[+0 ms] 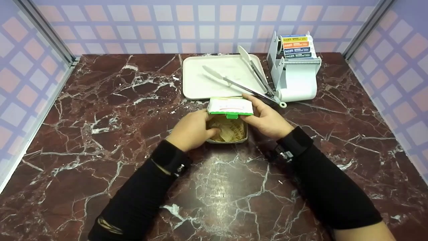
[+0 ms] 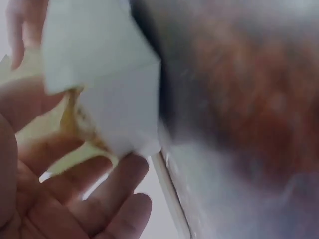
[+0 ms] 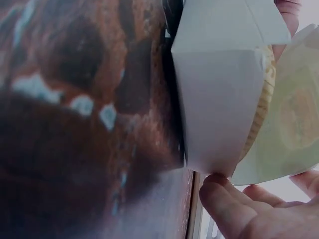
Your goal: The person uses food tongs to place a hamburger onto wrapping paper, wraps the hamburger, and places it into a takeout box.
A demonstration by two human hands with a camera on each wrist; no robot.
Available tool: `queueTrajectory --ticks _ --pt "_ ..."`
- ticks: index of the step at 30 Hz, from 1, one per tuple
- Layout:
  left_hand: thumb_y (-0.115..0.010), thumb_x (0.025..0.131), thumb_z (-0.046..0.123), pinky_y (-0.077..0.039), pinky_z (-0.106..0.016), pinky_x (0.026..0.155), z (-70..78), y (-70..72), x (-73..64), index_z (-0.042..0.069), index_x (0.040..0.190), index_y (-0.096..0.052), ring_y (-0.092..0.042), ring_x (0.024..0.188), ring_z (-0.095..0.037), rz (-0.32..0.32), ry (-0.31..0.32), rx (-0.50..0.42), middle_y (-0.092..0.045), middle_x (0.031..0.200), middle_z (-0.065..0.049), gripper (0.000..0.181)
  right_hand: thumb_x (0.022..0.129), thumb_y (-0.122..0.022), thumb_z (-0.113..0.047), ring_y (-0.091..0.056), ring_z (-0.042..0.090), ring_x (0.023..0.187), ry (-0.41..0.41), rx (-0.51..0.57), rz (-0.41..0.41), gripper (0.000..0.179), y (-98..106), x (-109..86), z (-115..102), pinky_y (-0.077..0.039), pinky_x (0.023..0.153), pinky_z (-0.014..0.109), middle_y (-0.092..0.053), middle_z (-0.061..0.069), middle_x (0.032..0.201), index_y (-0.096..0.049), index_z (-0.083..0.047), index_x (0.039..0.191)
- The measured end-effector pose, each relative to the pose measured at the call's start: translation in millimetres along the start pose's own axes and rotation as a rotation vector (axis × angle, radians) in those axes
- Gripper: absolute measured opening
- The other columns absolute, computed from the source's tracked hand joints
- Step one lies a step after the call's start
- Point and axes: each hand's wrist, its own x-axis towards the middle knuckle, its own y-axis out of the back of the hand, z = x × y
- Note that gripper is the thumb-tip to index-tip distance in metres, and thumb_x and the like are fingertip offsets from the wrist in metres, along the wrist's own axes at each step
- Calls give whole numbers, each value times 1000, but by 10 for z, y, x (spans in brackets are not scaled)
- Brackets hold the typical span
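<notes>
A small burger box point(image 1: 228, 141) stands on the table before me, its white lid point(image 1: 230, 104) with a green front edge and tab raised partway. Inside lies a burger point(image 1: 232, 130) in tan printed paper. My left hand point(image 1: 189, 131) holds the box at its left side, thumb over the opening and fingers along the outer wall. On the other side, my right hand point(image 1: 269, 119) grips the lid's right end between thumb and forefinger. In the right wrist view, its fingertips point(image 3: 217, 186) touch the box near the hinge. The wrapper shows between lid and wall there.
Right behind the box is a cream tray point(image 1: 192, 80). Tongs point(image 1: 242, 86) lie across its right part, handle end over the table. A label dispenser point(image 1: 294, 67) with a white roll and coloured strips stands at the back right. Tiled walls enclose the marbled table point(image 1: 100, 160).
</notes>
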Motion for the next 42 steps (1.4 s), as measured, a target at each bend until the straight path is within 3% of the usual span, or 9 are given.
queueTrajectory --ticks 4,6,10,13,17,24,29,35,42 --pt "-74 97 39 -59 -44 94 -84 136 -25 15 113 -71 -69 100 -23 4 5 -80 -73 117 -3 28 99 -58 4 -53 28 141 -7 -21 3 77 1 -7 -1 -50 113 23 -47 21 159 -23 -7 167" --pt "-74 97 38 -58 -45 98 -123 199 -42 14 118 -68 -67 106 -24 12 3 -130 -69 123 -5 32 99 -58 3 -53 29 142 -11 -24 1 78 0 -9 -4 -50 113 23 -47 21 160 -22 -6 167" --pt "-84 87 45 -57 -53 105 -165 258 -96 14 148 -46 -63 124 -34 -7 4 -200 -50 152 -15 78 100 -59 4 -52 32 144 -10 -28 -14 79 0 -5 0 -50 113 23 -48 24 159 -19 -5 168" --pt "-92 75 49 -61 -54 97 -157 232 -122 26 166 -18 -67 119 -38 -66 -4 -211 -25 171 -17 119 99 -60 4 -50 32 145 -10 -31 -34 81 6 -4 8 -49 113 21 -48 24 159 -17 -4 168" --pt "-98 69 40 -65 -49 87 -126 152 -114 40 168 0 -71 106 -38 -101 -24 -181 -13 176 -14 140 97 -63 4 -51 31 145 -13 -51 -67 85 21 -12 10 -50 112 20 -48 24 159 -16 -4 168" --pt "-97 71 33 -63 -51 93 -93 36 -85 37 169 -6 -69 111 -37 -61 -41 -132 -25 171 -12 133 92 -75 -4 -60 27 132 -45 -221 -100 94 56 -58 -29 -54 106 23 -47 17 159 -20 -12 168" --pt "-94 75 35 -59 -54 101 -85 7 -82 31 168 -15 -66 120 -38 -28 -71 -108 -33 167 -14 123 88 -83 -9 -56 29 137 -27 -324 -122 101 63 -86 -42 -47 117 37 -43 14 164 -22 -12 168" --pt "-92 78 36 -63 -47 94 -73 -7 -80 27 168 -20 -69 109 -33 -13 -87 -83 -37 163 -16 116 86 -85 -8 -50 32 147 -16 -351 -165 105 34 -99 -41 -39 125 48 -48 20 162 -18 -6 167" --pt "-90 80 35 -64 -43 88 -56 -23 -62 31 165 -26 -69 105 -29 -21 -65 -69 -36 165 -14 107 78 -92 -17 -59 30 135 -30 -507 -141 119 -17 -120 -57 -43 122 49 -58 17 153 -14 -12 168"
